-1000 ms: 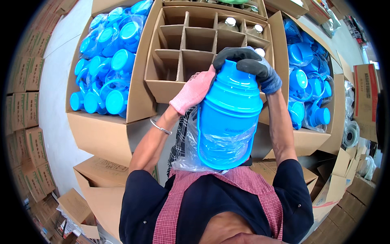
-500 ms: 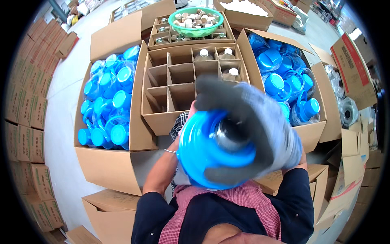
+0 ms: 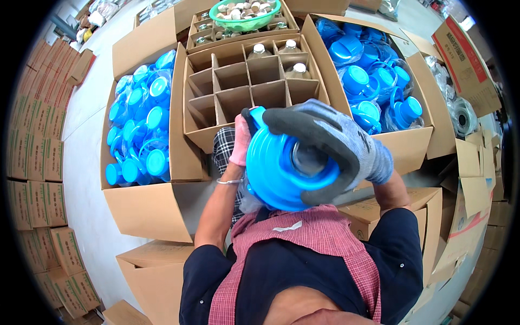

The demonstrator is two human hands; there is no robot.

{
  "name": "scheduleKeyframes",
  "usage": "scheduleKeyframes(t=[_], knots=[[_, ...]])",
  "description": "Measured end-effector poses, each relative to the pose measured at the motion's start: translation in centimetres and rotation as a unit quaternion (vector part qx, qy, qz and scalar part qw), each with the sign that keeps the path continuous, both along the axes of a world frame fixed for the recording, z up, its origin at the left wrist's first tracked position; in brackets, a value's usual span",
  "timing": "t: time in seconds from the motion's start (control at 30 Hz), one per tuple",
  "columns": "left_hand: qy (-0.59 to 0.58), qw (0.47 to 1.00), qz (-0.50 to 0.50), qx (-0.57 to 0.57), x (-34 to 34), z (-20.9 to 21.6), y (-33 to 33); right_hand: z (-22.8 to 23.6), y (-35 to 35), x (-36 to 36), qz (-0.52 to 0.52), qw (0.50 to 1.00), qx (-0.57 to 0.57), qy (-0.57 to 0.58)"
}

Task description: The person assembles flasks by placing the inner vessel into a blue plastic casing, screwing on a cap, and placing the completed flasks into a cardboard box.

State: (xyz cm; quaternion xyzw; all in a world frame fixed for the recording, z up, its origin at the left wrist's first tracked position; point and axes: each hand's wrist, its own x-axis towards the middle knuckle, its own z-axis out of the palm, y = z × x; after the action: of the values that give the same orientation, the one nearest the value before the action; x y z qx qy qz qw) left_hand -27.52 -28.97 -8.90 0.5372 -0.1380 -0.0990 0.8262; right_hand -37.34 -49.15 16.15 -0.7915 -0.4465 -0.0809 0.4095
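A large round blue plastic jug (image 3: 268,168) with a loop handle is held in front of my apron, its round top facing up. My left hand (image 3: 241,142), in a pink glove with dark fingertips, grips its far left side by the handle; the fingers are partly hidden. My right hand (image 3: 355,146), in a grey-blue glove with black coating, curves over the jug from the right. Its thumb and fingers wrap around a dark, shiny round piece (image 3: 310,158) in the jug's centre. Clear plastic film (image 3: 250,202) shows under the jug.
Ahead stands a divided carton (image 3: 201,134) with several white-capped bottles (image 3: 298,70). Cartons of blue jugs flank it at left (image 3: 138,214) and right (image 3: 414,143). Behind it, a green basin (image 3: 246,25) of caps rests on another carton. Stacked boxes (image 3: 40,157) line the left.
The jug and both hands have moved slightly up in the view, and the right hand is less blurred. The left hand and the jug's handle now show more plainly.
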Motion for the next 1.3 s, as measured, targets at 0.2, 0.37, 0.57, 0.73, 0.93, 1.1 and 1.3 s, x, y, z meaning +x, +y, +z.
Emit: scheduleKeyframes(t=[0.2,0.37,0.57,0.73,0.93,1.1,1.3], knots=[[-0.100,0.956,-0.071,0.266,-8.8,9.1,0.0,-4.6,-6.4,3.0,-0.406,0.914,-0.026,-0.011],[0.152,0.943,-0.240,0.175,-10.2,13.4,0.3,-1.8,-7.6,4.0,-0.303,0.935,-0.183,-0.010],[-0.012,0.929,-0.253,0.268,-10.2,13.3,-0.6,-5.1,-7.9,7.6,-0.192,0.946,-0.138,0.221],[-0.091,0.886,-0.215,0.401,-10.1,14.1,-1.1,-6.7,-9.8,9.9,-0.045,0.951,-0.294,-0.090],[-0.156,0.896,-0.265,0.319,-7.9,14.3,-0.8,-8.4,-8.0,11.4,-0.234,0.943,-0.036,0.234],[-0.170,0.914,-0.146,0.337,-7.3,10.6,2.2,-4.7,-6.5,10.9,-0.212,0.952,-0.148,0.164],[-0.246,0.810,-0.027,0.531,-11.7,11.9,-2.4,-9.7,-3.9,13.0,-0.234,0.938,-0.080,0.243]])
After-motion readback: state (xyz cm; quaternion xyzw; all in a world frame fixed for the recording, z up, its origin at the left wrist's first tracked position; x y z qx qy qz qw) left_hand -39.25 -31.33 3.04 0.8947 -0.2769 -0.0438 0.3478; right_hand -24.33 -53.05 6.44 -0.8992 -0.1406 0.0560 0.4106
